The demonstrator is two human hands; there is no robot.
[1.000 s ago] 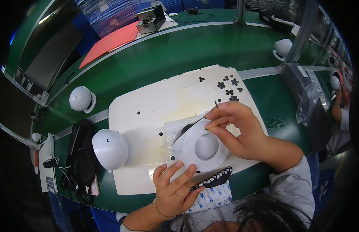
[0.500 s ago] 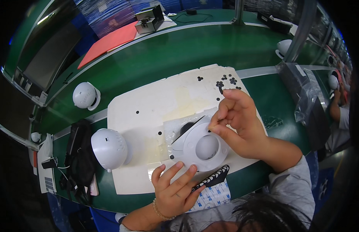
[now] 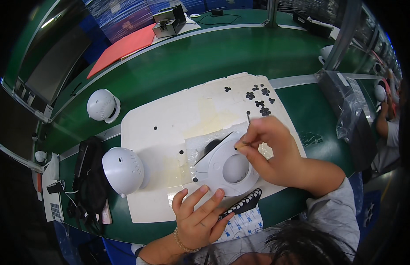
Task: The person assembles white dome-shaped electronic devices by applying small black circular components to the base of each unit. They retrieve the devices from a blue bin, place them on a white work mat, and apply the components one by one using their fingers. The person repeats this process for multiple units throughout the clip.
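A white round device (image 3: 206,179) with a ring-shaped base and a domed middle (image 3: 235,169) lies on a bubble-wrap pad (image 3: 192,145). My left hand (image 3: 198,218) has its fingers spread, the tips resting on the device's near left rim. Over the ring's far right side, my right hand (image 3: 275,152) is closed in a pinch, thumb and forefinger at the ring's surface. A thin dark stick-like tool (image 3: 248,119) pokes up out of its curled fingers; what lies at the fingertips is mostly hidden. Beside my left hand lies a black strip (image 3: 244,204) with a row of pale cut-outs.
Small black round pads (image 3: 259,104) dot a cream board (image 3: 156,110). Another white device (image 3: 123,171) stands at the board's left, a further one (image 3: 101,105) beyond it. A black bag (image 3: 92,176) lies far left, a dark box (image 3: 342,97) at right. A person's arm (image 3: 382,121) shows far right.
My right hand has come down and curled its fingers, uncovering more black pads on the board. The far left white device has shifted slightly right. My left hand stays put.
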